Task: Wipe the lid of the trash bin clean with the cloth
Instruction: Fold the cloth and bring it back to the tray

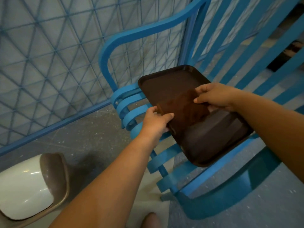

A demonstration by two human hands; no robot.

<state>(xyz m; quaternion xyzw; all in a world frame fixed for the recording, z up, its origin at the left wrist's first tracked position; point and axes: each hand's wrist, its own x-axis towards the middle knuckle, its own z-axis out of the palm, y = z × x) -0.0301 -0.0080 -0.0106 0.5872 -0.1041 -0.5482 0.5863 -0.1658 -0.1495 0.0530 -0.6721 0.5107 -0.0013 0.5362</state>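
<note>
Cloth, brown and soft, hangs stretched over the dark plastic tray on the blue slatted chair. I see my left hand and right hand each pinched closed on its edges. I judge this is fetching; next comes carrying it to the glossy, rounded bin lid, low left, not yet wiped.

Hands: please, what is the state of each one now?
Left hand: closed, pinching the left edge of the brown cloth.
Right hand: closed, pinching the cloth's right edge, above the tray.
</note>
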